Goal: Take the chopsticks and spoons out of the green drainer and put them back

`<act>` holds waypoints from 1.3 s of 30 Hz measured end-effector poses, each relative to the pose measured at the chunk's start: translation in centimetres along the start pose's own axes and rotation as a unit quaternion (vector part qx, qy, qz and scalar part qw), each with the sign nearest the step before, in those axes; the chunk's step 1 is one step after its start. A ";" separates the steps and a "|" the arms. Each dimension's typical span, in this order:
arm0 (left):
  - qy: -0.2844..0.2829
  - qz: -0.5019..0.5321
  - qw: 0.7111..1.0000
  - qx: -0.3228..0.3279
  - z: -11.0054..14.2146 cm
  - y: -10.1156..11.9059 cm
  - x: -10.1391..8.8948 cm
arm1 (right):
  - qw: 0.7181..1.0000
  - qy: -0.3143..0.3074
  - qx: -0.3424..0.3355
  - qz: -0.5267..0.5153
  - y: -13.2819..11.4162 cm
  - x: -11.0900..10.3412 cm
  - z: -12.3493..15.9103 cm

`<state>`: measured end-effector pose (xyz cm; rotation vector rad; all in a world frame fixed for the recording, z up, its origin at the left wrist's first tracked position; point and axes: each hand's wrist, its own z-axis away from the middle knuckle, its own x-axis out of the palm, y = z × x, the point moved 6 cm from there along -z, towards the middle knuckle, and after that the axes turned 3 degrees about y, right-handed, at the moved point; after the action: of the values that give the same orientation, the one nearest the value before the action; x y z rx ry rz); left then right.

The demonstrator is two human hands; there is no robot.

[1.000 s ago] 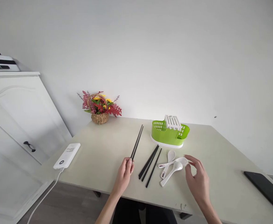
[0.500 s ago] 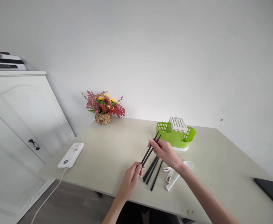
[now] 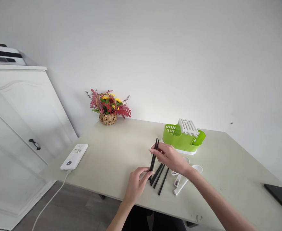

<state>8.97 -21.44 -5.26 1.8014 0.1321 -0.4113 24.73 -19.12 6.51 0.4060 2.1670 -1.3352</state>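
Observation:
Two black chopsticks (image 3: 153, 160) stand steeply tilted between my hands, close together. My left hand (image 3: 137, 183) pinches them near the lower end, and my right hand (image 3: 171, 157) grips them near the upper end. Right beside them, several loose black chopsticks (image 3: 163, 181) lie on the table, partly under my right hand. White spoons (image 3: 181, 186) rest to the right of these, partly hidden by my right wrist. Behind my right hand is a green utensil holder (image 3: 178, 140) with a white slotted rack (image 3: 188, 127) on top.
A flower basket (image 3: 108, 119) stands at the back left of the pale table (image 3: 121, 144). At the left edge lies a white power bank (image 3: 74, 157) with a cable. A black phone-like slab (image 3: 279, 197) lies at the far right. The white cabinet (image 3: 35, 109) adjoins on the left.
The chopsticks in my hands have turned more upright and drawn closer together. Their upper ends moved left and my right hand shifted slightly left. The view has shifted slightly.

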 end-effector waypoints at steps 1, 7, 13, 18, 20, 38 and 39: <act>0.003 -0.001 1.000 0.001 0.0 0.0 0.0 | 1.000 0.004 -0.001 0.009 -0.1 0.0 0.0; -0.002 0.020 1.000 -0.004 0.0 -0.1 0.1 | 0.998 0.034 -0.031 0.048 -1.7 -1.3 0.5; -0.012 0.015 1.000 0.001 0.1 -0.2 0.3 | 0.995 0.064 -0.044 0.055 -3.5 -3.3 1.1; -0.030 0.007 1.000 0.006 0.1 -0.1 0.6 | 0.994 0.068 -0.051 0.066 -4.3 -4.3 1.6; -0.031 0.007 0.999 0.006 0.2 -0.1 0.6 | 0.994 0.062 -0.053 0.078 -4.4 -4.3 1.8; -0.034 -0.002 0.999 0.009 0.1 -0.1 0.6 | 0.996 -0.005 0.031 0.089 -4.9 -5.0 2.7; -0.034 -0.003 0.999 0.010 0.1 -0.1 0.6 | 0.995 -0.009 0.036 0.090 -5.0 -5.0 2.8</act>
<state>9.54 -21.57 -5.55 1.8052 0.0857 -0.4778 26.93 -23.76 12.11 0.5999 2.0187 -1.3134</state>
